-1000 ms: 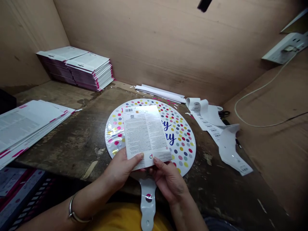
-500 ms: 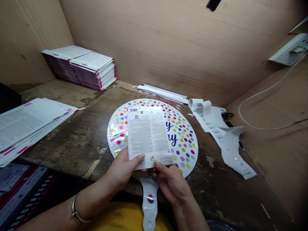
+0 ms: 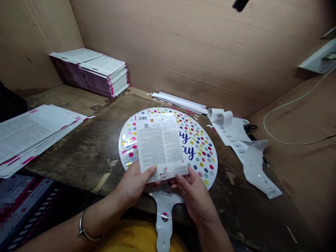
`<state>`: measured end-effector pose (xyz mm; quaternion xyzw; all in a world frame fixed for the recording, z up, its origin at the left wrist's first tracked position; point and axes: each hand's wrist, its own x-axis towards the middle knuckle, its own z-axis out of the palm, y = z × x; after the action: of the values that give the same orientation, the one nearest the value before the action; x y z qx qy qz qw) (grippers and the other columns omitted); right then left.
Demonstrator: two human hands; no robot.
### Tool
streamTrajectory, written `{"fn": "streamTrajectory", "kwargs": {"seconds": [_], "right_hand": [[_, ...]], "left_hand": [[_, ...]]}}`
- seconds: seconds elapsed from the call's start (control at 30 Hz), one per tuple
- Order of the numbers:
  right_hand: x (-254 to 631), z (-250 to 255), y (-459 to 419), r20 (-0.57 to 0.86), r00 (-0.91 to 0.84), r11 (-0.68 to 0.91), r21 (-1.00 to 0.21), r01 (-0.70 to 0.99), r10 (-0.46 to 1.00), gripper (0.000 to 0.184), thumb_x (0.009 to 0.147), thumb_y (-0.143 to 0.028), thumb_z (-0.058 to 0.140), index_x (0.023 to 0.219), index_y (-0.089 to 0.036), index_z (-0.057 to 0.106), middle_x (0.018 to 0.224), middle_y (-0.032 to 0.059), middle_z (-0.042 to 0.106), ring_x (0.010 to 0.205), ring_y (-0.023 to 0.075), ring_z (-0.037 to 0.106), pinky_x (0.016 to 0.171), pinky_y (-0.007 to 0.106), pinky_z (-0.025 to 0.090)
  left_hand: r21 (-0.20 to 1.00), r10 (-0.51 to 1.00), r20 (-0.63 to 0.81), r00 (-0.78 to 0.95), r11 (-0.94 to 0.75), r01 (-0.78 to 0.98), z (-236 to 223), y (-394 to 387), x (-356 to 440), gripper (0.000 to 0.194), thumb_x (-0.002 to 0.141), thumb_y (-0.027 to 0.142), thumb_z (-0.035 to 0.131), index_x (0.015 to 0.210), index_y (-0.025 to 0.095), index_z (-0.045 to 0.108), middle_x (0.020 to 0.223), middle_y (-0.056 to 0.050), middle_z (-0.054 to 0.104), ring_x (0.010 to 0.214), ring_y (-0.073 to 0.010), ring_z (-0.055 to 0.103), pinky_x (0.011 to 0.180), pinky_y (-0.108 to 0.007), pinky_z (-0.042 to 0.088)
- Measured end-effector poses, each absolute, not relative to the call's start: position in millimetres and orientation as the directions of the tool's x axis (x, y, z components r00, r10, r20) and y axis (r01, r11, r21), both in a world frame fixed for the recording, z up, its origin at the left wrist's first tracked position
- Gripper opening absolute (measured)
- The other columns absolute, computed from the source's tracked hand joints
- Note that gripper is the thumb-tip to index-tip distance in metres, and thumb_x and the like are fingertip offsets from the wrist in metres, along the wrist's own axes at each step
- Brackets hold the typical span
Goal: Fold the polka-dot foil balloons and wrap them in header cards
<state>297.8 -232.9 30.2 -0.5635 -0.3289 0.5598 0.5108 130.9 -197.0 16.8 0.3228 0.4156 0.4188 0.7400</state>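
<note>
My left hand [image 3: 135, 183] grips the lower left corner of a white printed packet [image 3: 161, 145], thumb on top. The packet has small text, a barcode and a coloured logo near its bottom edge, which looks glossy. My right hand [image 3: 195, 190] is closed on the lower right corner, its thumb on the front and its other fingers partly hidden. Beneath the packet, a flat round foil balloon [image 3: 202, 157] with coloured dots and blue lettering lies on the wooden table [image 3: 102, 140]. Its pale tail [image 3: 164, 224] hangs over the table edge towards me.
Stacked printed cards [image 3: 102, 75] stand at the back left. More printed sheets [image 3: 39, 129] lie at the left edge. White strips [image 3: 181, 101] rest by the back wall. A curled barcode label strip [image 3: 243, 150] and scissors [image 3: 250, 127] are at the right. A cable [image 3: 278, 141] hangs there.
The packet has shifted slightly up and left over the balloon. My right hand has slid to the packet's right corner, uncovering more of the balloon's neck. The view has moved a little.
</note>
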Motion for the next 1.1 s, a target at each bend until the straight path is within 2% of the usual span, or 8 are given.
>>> {"fn": "streamTrajectory", "kwargs": {"seconds": [0.07, 0.17, 0.27, 0.43, 0.6, 0.77, 0.9, 1.1], "right_hand": [[304, 36, -233, 0.053, 0.307, -0.041, -0.955, 0.294, 0.95, 0.044, 0.074, -0.034, 0.068, 0.115, -0.022, 0.057, 0.102, 0.0078, 0.062, 0.089, 0.0216, 0.057, 0.078, 0.037, 0.048], [298, 45, -235, 0.392, 0.002, 0.261, -0.617, 0.743, 0.92, 0.026, 0.078, -0.025, 0.063, 0.104, -0.025, 0.065, 0.108, 0.0085, 0.058, 0.103, 0.0242, 0.05, 0.093, 0.043, 0.04], [298, 54, -240, 0.327, -0.196, 0.367, -0.626, 0.687, 0.924, 0.013, 0.083, -0.021, 0.055, 0.084, -0.025, 0.068, 0.103, 0.007, 0.06, 0.099, 0.0224, 0.052, 0.089, 0.04, 0.042], [361, 62, -256, -0.052, -0.114, -0.02, -0.963, 0.27, 0.992, 0.029, 0.084, -0.042, 0.053, 0.066, -0.022, 0.065, 0.075, 0.0071, 0.065, 0.078, 0.0238, 0.06, 0.077, 0.039, 0.049], [365, 47, -240, -0.325, 0.169, -0.345, -0.933, 0.105, 0.931, 0.047, 0.073, -0.048, 0.067, 0.111, -0.021, 0.064, 0.098, 0.0106, 0.069, 0.077, 0.024, 0.064, 0.069, 0.037, 0.051], [305, 28, -212, -0.342, -0.049, -0.343, -0.902, -0.264, 0.938, 0.048, 0.074, -0.048, 0.066, 0.111, -0.018, 0.062, 0.082, 0.0079, 0.07, 0.049, 0.0155, 0.057, 0.042, 0.026, 0.042], [289, 22, -190, -0.306, -0.169, -0.337, -0.92, -0.202, 0.937, 0.042, 0.077, -0.053, 0.061, 0.098, -0.018, 0.065, 0.076, 0.0054, 0.068, 0.049, 0.0143, 0.056, 0.043, 0.025, 0.041], [294, 17, -174, -0.063, 0.019, -0.066, -0.941, 0.331, 0.998, 0.043, 0.082, -0.058, 0.048, 0.091, -0.02, 0.066, 0.075, 0.0055, 0.068, 0.062, 0.0176, 0.06, 0.058, 0.028, 0.046]], "left_hand": [[0.842, 0.888, -0.364, 0.282, 0.443, -0.309, 18, -196, 131, 0.055, 0.069, 0.04, 0.073, 0.113, 0.012, 0.057, 0.101, -0.012, 0.068, 0.071, -0.0198, 0.064, 0.058, -0.029, 0.053], [0.866, 0.894, -0.334, 0.297, 0.416, -0.278, 20, -198, 133, 0.051, 0.071, 0.04, 0.071, 0.112, 0.013, 0.059, 0.1, -0.01, 0.068, 0.077, -0.0216, 0.065, 0.063, -0.031, 0.054], [0.882, 0.901, -0.3, 0.314, 0.387, -0.267, 21, -200, 132, 0.046, 0.072, 0.039, 0.07, 0.109, 0.014, 0.061, 0.097, -0.008, 0.069, 0.08, -0.0218, 0.065, 0.066, -0.031, 0.054], [0.835, 0.852, -0.363, 0.378, 0.478, -0.274, 19, -193, 120, 0.048, 0.07, 0.04, 0.07, 0.107, 0.011, 0.061, 0.09, -0.011, 0.069, 0.069, -0.0203, 0.063, 0.058, -0.03, 0.052], [0.883, 0.828, -0.32, 0.46, 0.437, -0.171, 26, -181, 118, 0.045, 0.074, 0.039, 0.064, 0.107, 0.009, 0.06, 0.097, -0.015, 0.068, 0.078, -0.0248, 0.065, 0.061, -0.032, 0.053], [0.86, 0.924, 0.181, 0.337, -0.315, 0.402, 31, -179, 112, 0.064, 0.069, 0.026, 0.071, 0.128, 0.021, 0.048, 0.128, -0.013, 0.055, 0.114, -0.0321, 0.052, 0.095, -0.048, 0.043], [0.276, 0.617, 0.377, 0.69, -0.787, 0.552, 25, -162, 95, 0.045, 0.081, 0.015, 0.057, 0.125, 0.023, 0.053, 0.125, -0.011, 0.059, 0.114, -0.0299, 0.054, 0.1, -0.05, 0.038], [0.22, 0.851, 0.27, 0.45, -0.51, 0.831, 25, -40, 35, 0.051, 0.085, 0.006, 0.038, 0.127, 0.03, 0.053, 0.137, -0.003, 0.048, 0.135, -0.0253, 0.03, 0.111, -0.055, 0.011]]}}
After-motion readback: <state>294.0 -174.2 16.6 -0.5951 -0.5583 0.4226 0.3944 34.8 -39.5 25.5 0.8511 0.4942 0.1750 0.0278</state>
